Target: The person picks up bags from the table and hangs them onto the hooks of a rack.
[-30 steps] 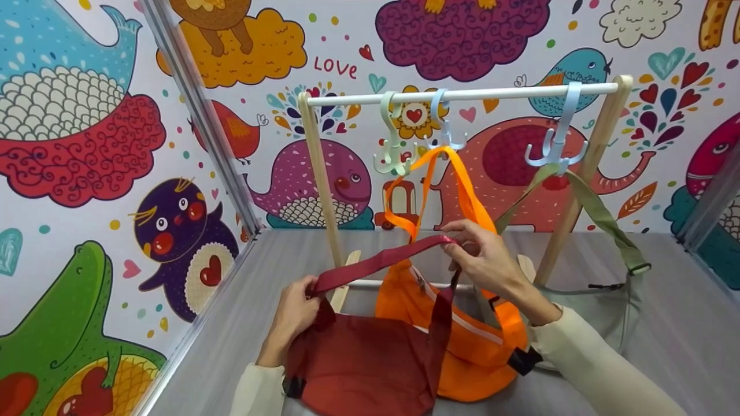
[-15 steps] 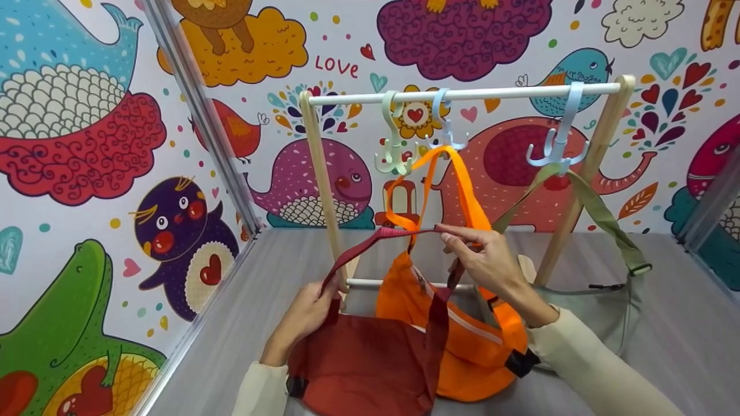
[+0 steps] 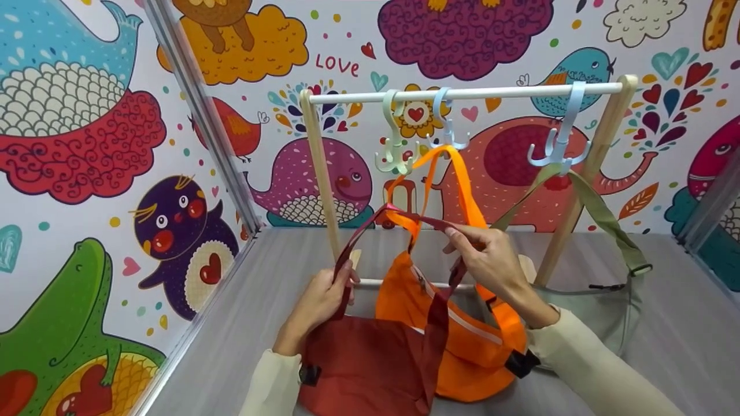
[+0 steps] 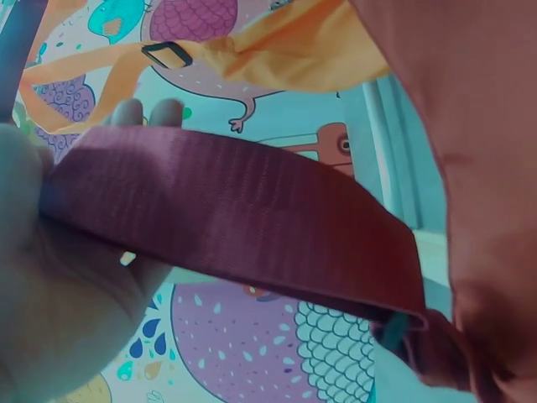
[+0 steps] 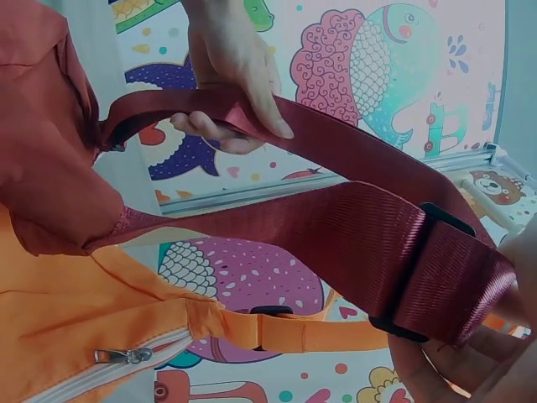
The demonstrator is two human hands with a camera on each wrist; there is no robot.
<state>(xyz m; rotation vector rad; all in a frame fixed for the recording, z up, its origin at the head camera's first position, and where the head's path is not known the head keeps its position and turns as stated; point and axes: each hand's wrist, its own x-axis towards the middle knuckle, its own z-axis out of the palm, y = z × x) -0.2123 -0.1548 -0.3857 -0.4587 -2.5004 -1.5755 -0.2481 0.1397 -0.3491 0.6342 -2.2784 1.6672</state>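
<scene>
A dark red shoulder bag (image 3: 370, 358) hangs low at the front, held by its wide strap (image 5: 327, 235). My left hand (image 3: 321, 297) grips the strap's left side, thumb across the webbing in the right wrist view. On the other side, my right hand (image 3: 491, 260) pinches the strap close to a black slider buckle (image 5: 445, 220). Between the hands the strap rises to a bend in front of an orange bag (image 3: 474, 375). That bag's strap loops over a blue hook (image 3: 448, 136) on the rack. To its left hangs a pale green hook (image 3: 396, 153).
The wooden rack's white rail (image 3: 497, 92) spans the back. A grey-green bag (image 3: 601, 312) hangs at the right from another blue hook (image 3: 558, 150). A lower white bar (image 3: 370, 283) crosses behind the bags. Cartoon-printed walls (image 3: 289, 52) stand behind and left, over a grey tabletop (image 3: 219, 346).
My left hand has moved right and slightly up, drawing the red bag a little rightward. The strap between my hands has gone from stretched to a raised bend. My right hand stays nearly in place.
</scene>
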